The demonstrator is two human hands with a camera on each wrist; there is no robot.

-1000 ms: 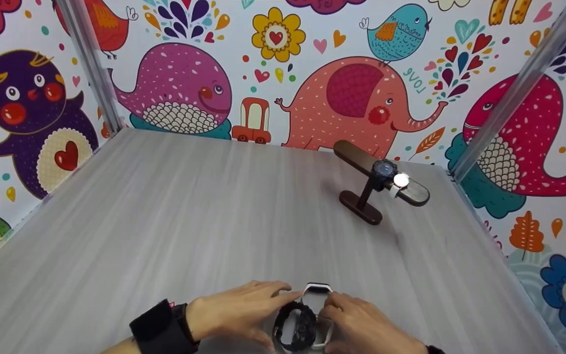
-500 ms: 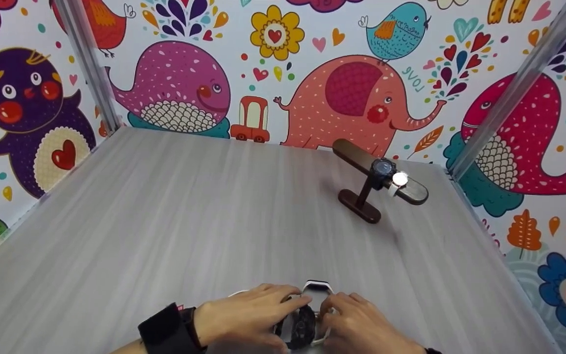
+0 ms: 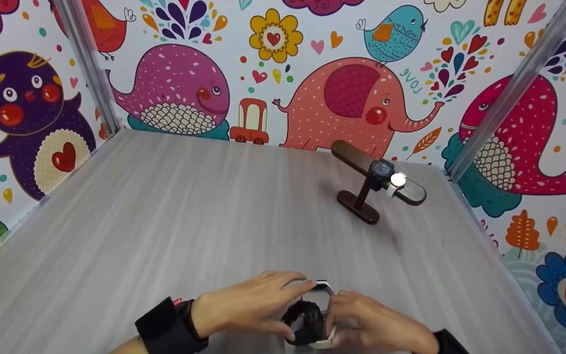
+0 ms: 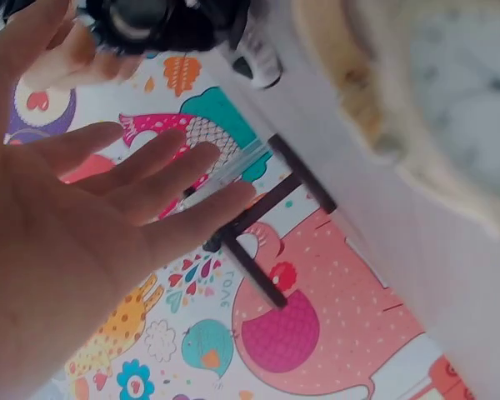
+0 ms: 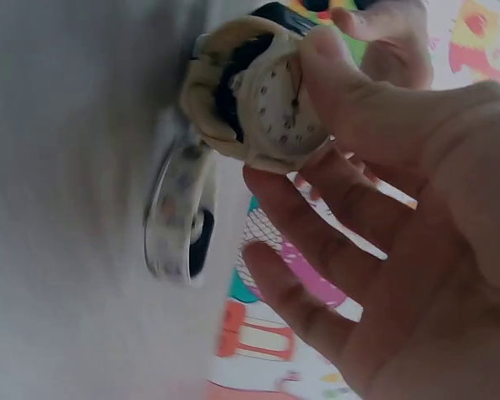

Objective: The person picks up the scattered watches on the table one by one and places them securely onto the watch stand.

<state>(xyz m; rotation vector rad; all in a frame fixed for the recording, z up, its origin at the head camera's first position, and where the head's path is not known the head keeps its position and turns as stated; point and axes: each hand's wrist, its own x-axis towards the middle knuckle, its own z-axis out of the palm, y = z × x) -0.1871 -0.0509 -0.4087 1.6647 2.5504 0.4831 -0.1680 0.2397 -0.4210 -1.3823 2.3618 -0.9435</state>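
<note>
My right hand point(image 3: 371, 317) pinches a cream wristwatch point(image 5: 283, 117) with a white dial, thumb on the dial's edge and fingers below. Just left of it a black wristwatch point(image 3: 315, 327) stands with its strap closed in a loop. My left hand point(image 3: 253, 302) curves loosely about the black watch, its thumb tip at the lower left of the strap. Its fingers point(image 4: 171, 187) are spread and nearly straight in the left wrist view. A white patterned band point(image 5: 171, 221) stands just beyond the black watch. Large and blurred in the left wrist view is a cream watch point(image 4: 475, 92).
A dark brown T-shaped watch stand point(image 3: 359, 209) is at the back right of the grey table point(image 3: 204, 211). It bears a black watch point(image 3: 381, 168) and a white watch point(image 3: 398, 180). Walls with cartoon animals and metal posts point(image 3: 499, 105) border the table.
My left hand has shifted slightly right, and the black watch stands a little farther right. The right hand has moved slightly right and turned, showing more of the cream watch's strap beneath it.
</note>
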